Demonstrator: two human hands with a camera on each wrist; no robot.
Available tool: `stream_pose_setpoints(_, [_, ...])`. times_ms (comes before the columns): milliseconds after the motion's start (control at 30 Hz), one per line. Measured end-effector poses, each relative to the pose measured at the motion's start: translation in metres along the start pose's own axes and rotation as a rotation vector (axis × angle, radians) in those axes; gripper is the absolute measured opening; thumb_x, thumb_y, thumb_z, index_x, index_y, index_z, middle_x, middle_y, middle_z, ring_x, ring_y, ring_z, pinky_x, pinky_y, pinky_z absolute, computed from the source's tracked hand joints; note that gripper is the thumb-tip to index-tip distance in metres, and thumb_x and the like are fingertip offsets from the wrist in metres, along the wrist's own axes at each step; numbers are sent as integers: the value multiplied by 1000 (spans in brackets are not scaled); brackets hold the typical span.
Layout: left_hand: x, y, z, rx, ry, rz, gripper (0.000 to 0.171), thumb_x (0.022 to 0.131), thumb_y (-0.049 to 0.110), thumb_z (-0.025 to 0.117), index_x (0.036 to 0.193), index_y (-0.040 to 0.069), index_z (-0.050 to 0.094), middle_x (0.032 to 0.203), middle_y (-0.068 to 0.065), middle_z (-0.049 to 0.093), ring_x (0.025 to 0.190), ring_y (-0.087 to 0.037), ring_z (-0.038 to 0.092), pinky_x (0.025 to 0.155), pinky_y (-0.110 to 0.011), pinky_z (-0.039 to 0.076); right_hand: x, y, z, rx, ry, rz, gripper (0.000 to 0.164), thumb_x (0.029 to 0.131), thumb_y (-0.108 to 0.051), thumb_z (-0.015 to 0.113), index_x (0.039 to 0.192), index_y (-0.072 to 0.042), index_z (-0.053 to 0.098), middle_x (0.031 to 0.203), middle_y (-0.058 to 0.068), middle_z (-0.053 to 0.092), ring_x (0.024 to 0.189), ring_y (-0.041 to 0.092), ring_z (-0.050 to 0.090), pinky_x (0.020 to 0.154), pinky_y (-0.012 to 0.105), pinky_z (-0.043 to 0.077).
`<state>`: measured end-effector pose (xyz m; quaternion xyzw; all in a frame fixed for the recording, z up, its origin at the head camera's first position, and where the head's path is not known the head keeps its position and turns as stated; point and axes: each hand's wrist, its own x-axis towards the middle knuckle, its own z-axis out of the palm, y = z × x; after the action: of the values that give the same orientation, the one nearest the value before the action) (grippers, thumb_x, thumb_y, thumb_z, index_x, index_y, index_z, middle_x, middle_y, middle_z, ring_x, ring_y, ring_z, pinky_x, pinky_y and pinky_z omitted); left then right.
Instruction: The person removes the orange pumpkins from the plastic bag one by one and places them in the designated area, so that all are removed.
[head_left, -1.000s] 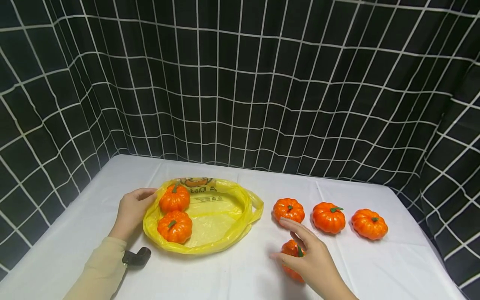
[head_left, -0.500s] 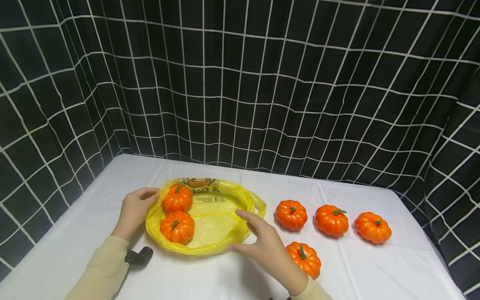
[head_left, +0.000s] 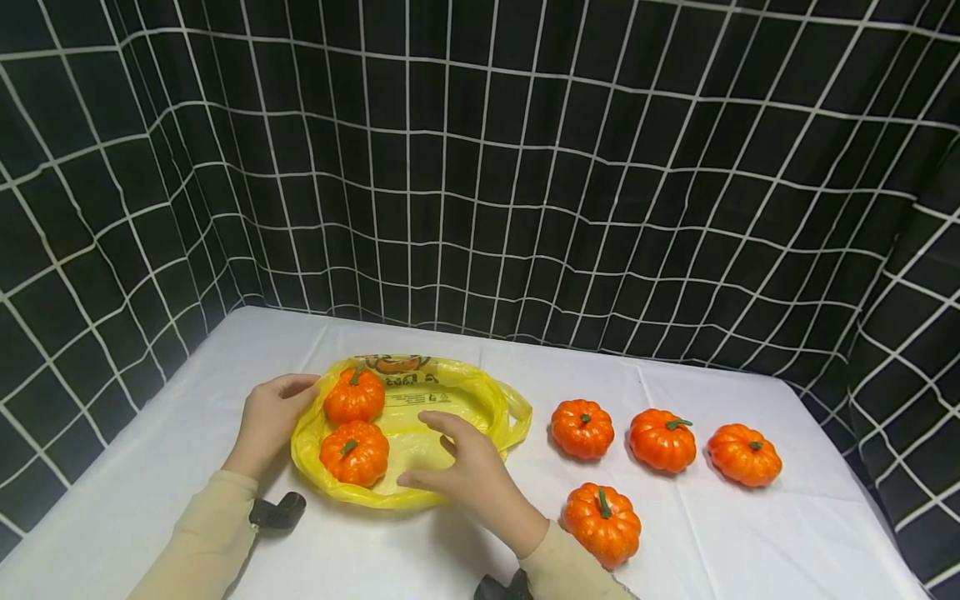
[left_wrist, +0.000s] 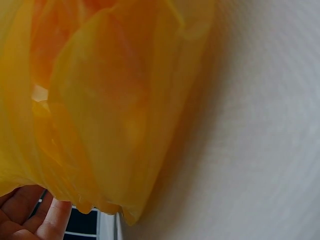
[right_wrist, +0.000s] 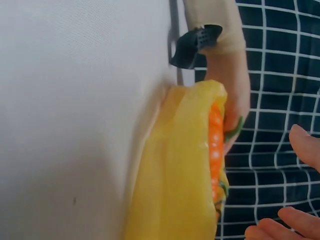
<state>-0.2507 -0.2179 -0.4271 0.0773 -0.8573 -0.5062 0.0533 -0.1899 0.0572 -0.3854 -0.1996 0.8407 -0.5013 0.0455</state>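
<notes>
Right hand [head_left: 472, 467] shifted over bag [head_left: 489, 393], left hand [head_left: 268, 417] alongside.

An open yellow bag [head_left: 472, 402] holds two pumpkins [head_left: 356, 454].

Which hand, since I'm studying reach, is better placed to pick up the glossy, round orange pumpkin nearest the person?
Probably the right hand: it holds nothing and is nearer that pumpkin, while the left hand touches the yellow plastic bag.

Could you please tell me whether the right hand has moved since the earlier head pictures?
Yes: the right hand has moved left, from the nearest loose pumpkin to over the open mouth of the yellow bag.
</notes>
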Motion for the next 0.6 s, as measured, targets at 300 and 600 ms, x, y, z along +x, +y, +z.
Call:
stream_pose_setpoints(300, [1,-2,1,7,-2,-5,37,100,23,56,129,1,63,134,-23,62,134,-39,50,115,-54,38,18,-4,25,21,-11,29,69,75,-19,87,134,2,57,138,21,59,131,36,54,110,49,46])
stream_pose_setpoints(600, [2,-3,-1,9,-3,2,37,99,23,56,129,1,63,134,-23,62,133,-39,51,115,-54,38,33,-1,46,31,-35,116,66,77,-19,85,134,-1,58,140,20,58,128,39,55,108,51,47])
